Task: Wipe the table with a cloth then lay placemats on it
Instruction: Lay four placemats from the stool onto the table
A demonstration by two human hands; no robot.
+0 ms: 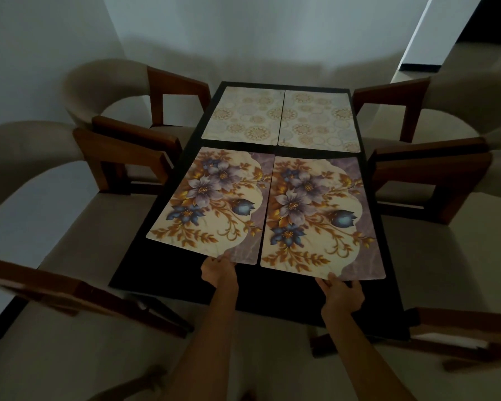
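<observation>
Two bare arms reach forward over the dark tabletop (162, 270). Left hand (218, 270) pinches the near edge of the left floral mat (211, 204); right hand (343, 293) has its grip closed on the right floral mat (321, 215). Beyond lie two pale circle-patterned mats (281, 117), side by side, with chairs (122, 140) around.

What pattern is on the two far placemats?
Pale circular medallions in gold and soft blue on cream, on both far placemats. Seen in the head view.
</observation>
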